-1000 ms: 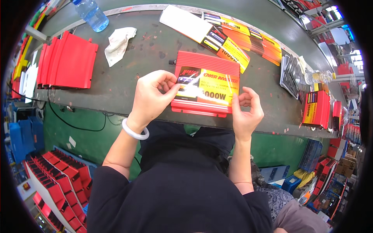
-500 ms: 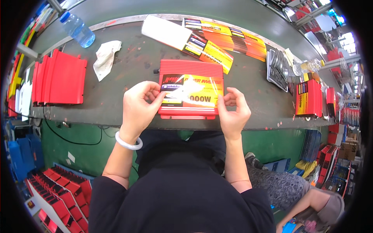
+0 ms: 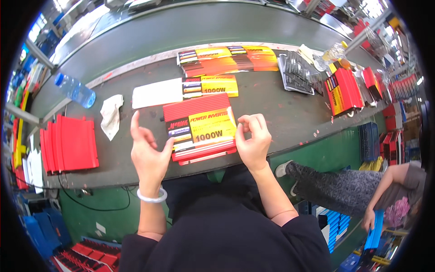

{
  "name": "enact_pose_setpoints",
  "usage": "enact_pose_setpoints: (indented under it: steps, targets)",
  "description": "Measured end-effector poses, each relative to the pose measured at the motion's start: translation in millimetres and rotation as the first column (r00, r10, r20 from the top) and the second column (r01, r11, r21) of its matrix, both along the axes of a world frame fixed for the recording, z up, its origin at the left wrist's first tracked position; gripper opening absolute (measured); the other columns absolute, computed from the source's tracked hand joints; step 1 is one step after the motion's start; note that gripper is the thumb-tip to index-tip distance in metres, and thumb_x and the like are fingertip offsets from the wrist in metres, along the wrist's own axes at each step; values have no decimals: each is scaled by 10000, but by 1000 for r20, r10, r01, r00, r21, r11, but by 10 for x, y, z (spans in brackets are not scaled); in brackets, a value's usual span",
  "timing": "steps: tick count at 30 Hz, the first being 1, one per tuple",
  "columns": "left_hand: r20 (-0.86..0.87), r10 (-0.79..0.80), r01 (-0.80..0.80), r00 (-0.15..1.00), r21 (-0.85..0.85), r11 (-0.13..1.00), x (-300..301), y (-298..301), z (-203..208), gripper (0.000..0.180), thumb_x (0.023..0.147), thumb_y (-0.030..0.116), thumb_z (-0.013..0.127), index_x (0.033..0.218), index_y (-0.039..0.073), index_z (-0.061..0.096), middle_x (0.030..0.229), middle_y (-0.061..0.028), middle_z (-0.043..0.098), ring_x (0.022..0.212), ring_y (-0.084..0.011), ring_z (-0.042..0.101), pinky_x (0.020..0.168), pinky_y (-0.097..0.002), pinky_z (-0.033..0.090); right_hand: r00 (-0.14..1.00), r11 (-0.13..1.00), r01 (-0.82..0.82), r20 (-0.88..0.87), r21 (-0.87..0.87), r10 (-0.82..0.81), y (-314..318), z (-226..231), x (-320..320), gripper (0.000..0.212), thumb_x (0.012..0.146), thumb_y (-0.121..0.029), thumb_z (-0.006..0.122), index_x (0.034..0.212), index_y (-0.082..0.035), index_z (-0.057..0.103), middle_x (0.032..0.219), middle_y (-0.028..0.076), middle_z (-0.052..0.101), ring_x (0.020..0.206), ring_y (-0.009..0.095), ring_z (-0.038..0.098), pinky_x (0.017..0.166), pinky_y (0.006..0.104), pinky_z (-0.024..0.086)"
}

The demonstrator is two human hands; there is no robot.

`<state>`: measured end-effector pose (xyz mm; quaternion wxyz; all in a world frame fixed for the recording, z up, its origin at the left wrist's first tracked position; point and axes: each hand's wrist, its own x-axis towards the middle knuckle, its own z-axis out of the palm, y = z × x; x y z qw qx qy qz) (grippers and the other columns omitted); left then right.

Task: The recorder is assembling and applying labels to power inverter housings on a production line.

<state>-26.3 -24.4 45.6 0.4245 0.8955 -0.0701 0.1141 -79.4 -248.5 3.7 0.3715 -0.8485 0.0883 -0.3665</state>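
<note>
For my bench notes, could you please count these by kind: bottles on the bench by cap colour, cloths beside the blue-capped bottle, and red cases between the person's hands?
Blue-capped bottle: 1
Yellow-capped bottle: 1
White cloth: 1
Red case between left hand and right hand: 1
Total: 4

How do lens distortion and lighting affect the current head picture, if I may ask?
Head view: the workbench edges bow, and the corners fall to black; head view: bright patches at the upper left are washed out toward white; head view: the large print on the red case stays readable, with the left hand and right hand fairly clear in outline.
</note>
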Motion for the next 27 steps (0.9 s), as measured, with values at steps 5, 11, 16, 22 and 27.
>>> enact_pose_setpoints:
  steps: [5,11,16,22,27]
  targets:
    - [234,-323,294,917,151,944,35,113,-216,496,870,26,566,1356,14,466,1311,-164,509,1248,-309,471,1030,-375,373,958,927,-285,-55,-242,281,303,141,-48,358,770,-69,658,1122,-19,613,1141,158,578,1083,339,536,946,444,416]
    - [-10,-409,370,913,443,816,-4,116,-268,454,962,185,429,1406,90,441,1491,-30,396,1426,-298,259,1130,-575,82,768,682,-631,-425,-371,479,591,121,34,714,875,-450,582,1377,29,416,1471,166,381,1399,317,297,1118,487,248]
    - [45,-366,264,930,611,746,-44,108,-165,459,948,184,453,1400,107,455,1489,3,400,1421,-287,272,1132,-568,77,778,659,-594,-539,-462,324,193,176,-50,810,874,-547,530,1421,22,344,1529,155,287,1410,280,289,1145,489,183]
    - [25,-373,287,928,589,755,-70,115,-183,496,939,229,489,1411,87,433,1513,-38,357,1436,-289,235,1127,-572,92,778,824,-260,-615,-503,-130,-541,-18,-221,699,901,-471,515,1367,40,419,1450,192,398,1379,353,314,1131,523,181]
    - [112,-518,379,848,555,741,-137,-259,-50,483,918,226,516,1364,44,474,1502,-81,366,1407,-266,299,1105,-549,190,885,815,-415,-388,-405,257,-74,219,-277,619,889,-334,574,1381,7,416,1475,159,378,1373,358,321,1114,517,222]
